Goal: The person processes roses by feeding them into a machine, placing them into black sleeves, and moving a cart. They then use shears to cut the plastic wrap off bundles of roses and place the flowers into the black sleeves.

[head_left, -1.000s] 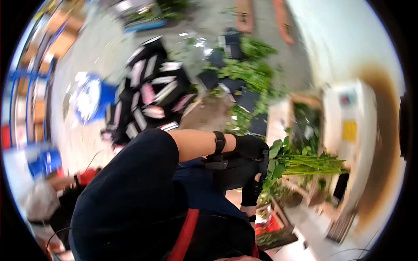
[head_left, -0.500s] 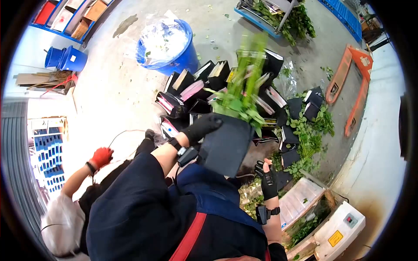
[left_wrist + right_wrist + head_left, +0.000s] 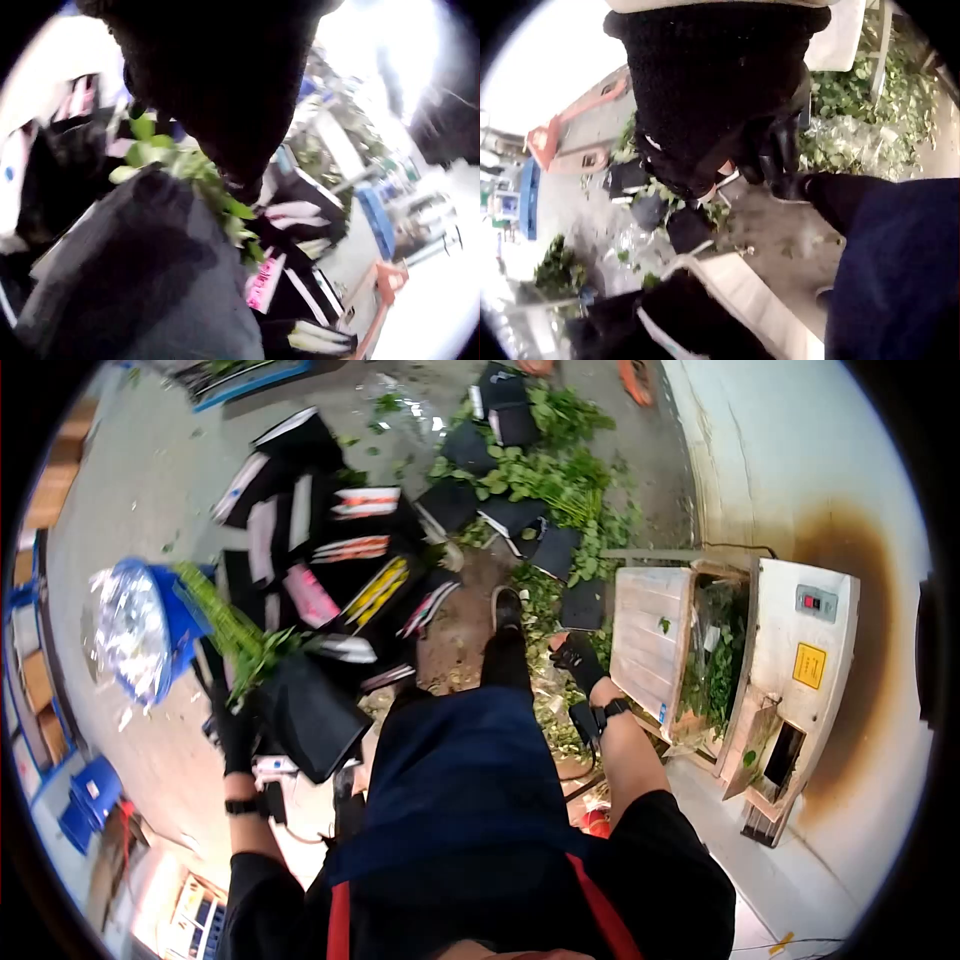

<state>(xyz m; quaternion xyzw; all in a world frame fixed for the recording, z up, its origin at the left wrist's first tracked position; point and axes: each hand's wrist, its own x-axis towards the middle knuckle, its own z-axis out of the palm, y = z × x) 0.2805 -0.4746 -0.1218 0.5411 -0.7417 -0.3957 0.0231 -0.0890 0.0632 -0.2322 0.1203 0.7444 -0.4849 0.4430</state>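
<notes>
In the head view a bunch of leafy green stems (image 3: pixel 225 620) with a black wrap (image 3: pixel 312 715) about one end lies tilted at the pile's left side. My black-gloved left hand (image 3: pixel 235 728) is against its leaves, fingers long and straight beside the stems. The left wrist view has this wrap (image 3: pixel 150 277) large below the hand, the leaves (image 3: pixel 187 169) partly hidden by the glove. My right hand (image 3: pixel 578 660), gloved with bare fingertips, hangs loosely bent over the littered floor and holds nothing. In the right wrist view its fingers (image 3: pixel 776 154) are near a shoe.
A pile of black-wrapped bunches (image 3: pixel 340 550) with pink, white and yellow ends covers the floor ahead. Beyond my right hand lie leafy stems (image 3: pixel 560 480) among more black wraps. A white machine (image 3: pixel 800 660) with a wooden bin (image 3: pixel 650 645) stands right; a blue bucket (image 3: pixel 185 625) stands left.
The left hand has carried the wrapped bunch from the machine across to the pile's left side, its fingers now straightened. My right hand has come away from the bunch and hangs near the bin.
</notes>
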